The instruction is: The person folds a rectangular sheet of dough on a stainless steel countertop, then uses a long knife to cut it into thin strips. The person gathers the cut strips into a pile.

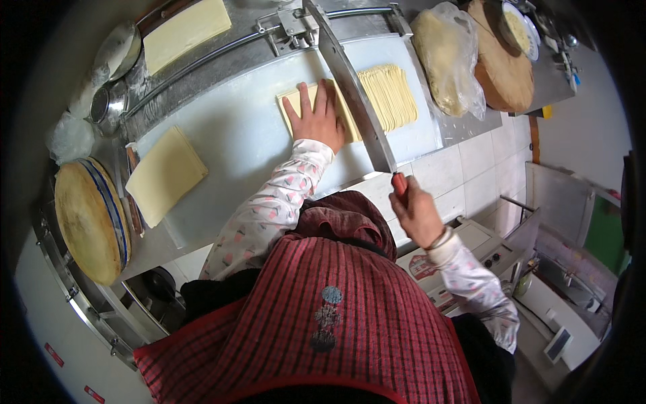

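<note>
My left hand (pixel 319 117) lies palm down with fingers spread on a stack of pale yellow dough sheets (pixel 290 101), pressing it to the white cutting board (pixel 237 116). My right hand (pixel 418 212) grips the red handle (pixel 399 185) of a long noodle-cutting blade (pixel 353 83). The blade's far end meets a metal carriage (pixel 298 22) on a rail. It stands just right of my left fingers, across the stack; whether its edge is in the dough is hidden. To its right lies a row of cut noodle strips (pixel 391 96).
More dough-sheet stacks lie at left (pixel 166 174) and beyond the rail (pixel 186 35). A round wooden board (pixel 91 222) sits on the left corner, near metal bowls (pixel 118 50). A plastic bag of dough (pixel 446 60) and another wooden board (pixel 502 76) stand at right. The guide rail (pixel 202 63) spans the back.
</note>
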Tool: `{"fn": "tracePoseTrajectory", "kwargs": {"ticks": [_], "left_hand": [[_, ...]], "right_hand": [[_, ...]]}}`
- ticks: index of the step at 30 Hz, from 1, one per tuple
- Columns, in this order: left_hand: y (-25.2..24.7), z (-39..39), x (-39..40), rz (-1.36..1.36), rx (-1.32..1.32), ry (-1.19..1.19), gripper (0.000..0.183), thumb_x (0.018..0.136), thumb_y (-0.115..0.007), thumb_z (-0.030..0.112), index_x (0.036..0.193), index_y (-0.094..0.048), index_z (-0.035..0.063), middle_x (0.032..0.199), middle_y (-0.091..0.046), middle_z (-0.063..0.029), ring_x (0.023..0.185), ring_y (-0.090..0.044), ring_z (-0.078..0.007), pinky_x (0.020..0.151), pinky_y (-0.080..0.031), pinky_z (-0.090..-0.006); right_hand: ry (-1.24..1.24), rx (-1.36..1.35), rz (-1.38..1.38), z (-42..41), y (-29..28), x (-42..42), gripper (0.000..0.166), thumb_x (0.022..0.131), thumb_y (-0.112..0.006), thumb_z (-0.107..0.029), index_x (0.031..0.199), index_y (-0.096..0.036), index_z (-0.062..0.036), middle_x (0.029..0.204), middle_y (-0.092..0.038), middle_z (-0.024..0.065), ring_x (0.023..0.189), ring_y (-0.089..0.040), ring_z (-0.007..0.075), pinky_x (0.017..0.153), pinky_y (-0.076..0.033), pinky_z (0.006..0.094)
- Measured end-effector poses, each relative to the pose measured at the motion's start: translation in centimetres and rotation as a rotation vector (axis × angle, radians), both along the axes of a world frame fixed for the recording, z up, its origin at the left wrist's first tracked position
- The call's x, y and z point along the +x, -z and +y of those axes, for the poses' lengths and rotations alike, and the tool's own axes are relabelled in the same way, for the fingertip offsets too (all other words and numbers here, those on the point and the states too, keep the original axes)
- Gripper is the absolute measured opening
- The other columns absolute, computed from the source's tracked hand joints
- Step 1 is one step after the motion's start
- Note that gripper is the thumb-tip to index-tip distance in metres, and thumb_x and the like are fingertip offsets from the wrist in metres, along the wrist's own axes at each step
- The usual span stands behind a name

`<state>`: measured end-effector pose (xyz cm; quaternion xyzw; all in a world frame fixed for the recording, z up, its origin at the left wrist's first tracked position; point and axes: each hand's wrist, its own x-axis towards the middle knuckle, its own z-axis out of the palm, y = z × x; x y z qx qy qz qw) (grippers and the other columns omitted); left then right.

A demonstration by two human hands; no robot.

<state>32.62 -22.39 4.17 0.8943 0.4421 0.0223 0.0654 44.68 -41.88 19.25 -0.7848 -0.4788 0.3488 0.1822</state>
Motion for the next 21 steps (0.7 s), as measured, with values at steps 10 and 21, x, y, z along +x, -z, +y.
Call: {"fn": "tracePoseTrajectory", "kwargs": {"ticks": [10,21], "left_hand": [[-0.3,-0.4,-1.2,-0.052,-0.005,-0.008,0.068,0.088,-0.058,0.040,0.145,-0.048,0.0057,0.162,-0.024,-0.0082,0.149,-0.014,-0.0415,0.112,-0.008,-0.0739],[1.1,-0.5,1.3,0.236,0.104,0.021,0.063,0.096,-0.048,0.036,0.154,-0.035,0.0151,0.164,-0.022,-0.0020,0.149,-0.022,-0.0350,0.115,-0.017,-0.0668]], "right_hand": [[0.056,0.056,0.036,-2.7,8.4,-1.8,0.026,0.092,-0.065,-0.013,0.101,-0.045,0.0010,0.072,-0.060,0.0297,0.073,-0.061,0.0508,0.060,-0.047,0.0516],[0.044,0.190,0.055,-2.4,10.5,-0.6,0.038,0.088,-0.063,-0.023,0.122,-0.061,-0.0077,0.092,-0.070,0.0197,0.086,-0.068,0.0410,0.078,-0.053,0.0488]]}}
